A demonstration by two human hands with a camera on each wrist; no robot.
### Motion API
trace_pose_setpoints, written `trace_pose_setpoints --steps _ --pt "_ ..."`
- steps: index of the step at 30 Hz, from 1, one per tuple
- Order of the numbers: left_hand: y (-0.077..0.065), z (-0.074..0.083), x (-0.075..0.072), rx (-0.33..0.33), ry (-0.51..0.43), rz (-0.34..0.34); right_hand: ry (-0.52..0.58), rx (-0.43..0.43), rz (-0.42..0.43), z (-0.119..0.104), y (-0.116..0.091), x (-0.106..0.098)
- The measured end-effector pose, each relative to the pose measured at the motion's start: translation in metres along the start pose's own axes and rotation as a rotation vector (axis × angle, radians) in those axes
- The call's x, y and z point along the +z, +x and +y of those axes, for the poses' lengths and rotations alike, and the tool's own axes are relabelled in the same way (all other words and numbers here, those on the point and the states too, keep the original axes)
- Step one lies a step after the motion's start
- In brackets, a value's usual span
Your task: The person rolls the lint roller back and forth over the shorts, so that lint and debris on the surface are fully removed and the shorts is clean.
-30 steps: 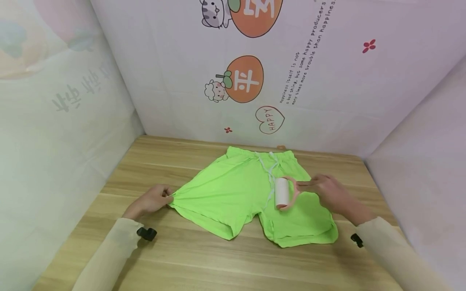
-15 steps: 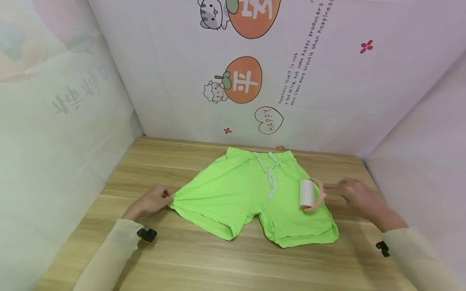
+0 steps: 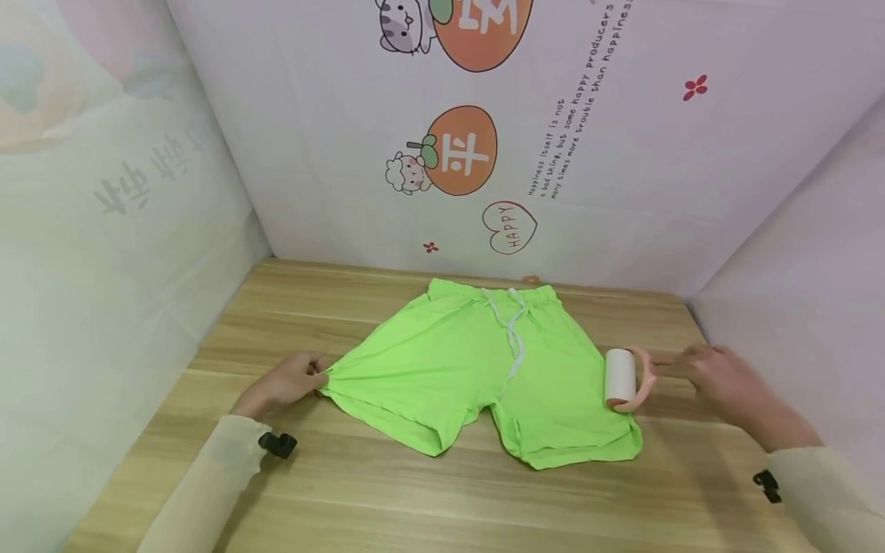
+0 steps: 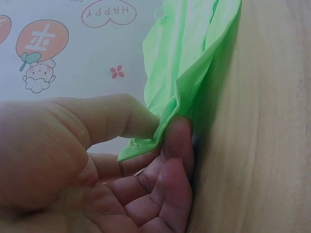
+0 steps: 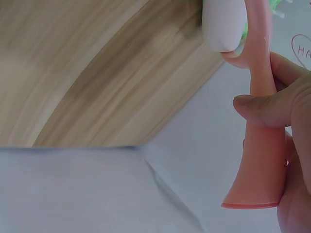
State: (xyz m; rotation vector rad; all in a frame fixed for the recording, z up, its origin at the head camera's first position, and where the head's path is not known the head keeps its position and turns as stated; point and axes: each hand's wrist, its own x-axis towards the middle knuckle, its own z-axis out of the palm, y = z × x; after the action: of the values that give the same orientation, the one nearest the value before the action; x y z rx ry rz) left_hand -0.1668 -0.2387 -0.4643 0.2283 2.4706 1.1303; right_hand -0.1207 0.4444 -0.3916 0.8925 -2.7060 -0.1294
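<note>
A printed wall [image 3: 311,153] stands behind your tabletop [image 3: 442,507]. The shorts [image 3: 422,361] lie spread on the tabletop, waistband [image 3: 459,290] toward the wall. Your left hand [image 3: 293,378] pinches the shorts' left edge; creases radiate from it. Your right hand [image 3: 726,384] grips the roller [image 3: 620,376] by its handle [image 5: 265,165], roller at the shorts' right edge. The drawstring [image 3: 517,357] trails from the waistband.
</note>
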Motion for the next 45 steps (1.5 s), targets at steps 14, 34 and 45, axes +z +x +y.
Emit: trace_pose_setpoints --steps 14,34,45 --pt "0.005 -0.003 0.001 -0.024 0.005 0.0 -0.157 -0.015 -0.194 -0.003 -0.003 -0.033" --pt "0.002 0.004 0.0 -0.008 0.011 -0.013 -0.141 -0.12 -0.154 -0.049 0.027 -0.035" --pt "0.004 0.0 0.001 -0.007 0.01 -0.017 -0.074 -0.128 -0.127 -0.075 0.058 -0.032"
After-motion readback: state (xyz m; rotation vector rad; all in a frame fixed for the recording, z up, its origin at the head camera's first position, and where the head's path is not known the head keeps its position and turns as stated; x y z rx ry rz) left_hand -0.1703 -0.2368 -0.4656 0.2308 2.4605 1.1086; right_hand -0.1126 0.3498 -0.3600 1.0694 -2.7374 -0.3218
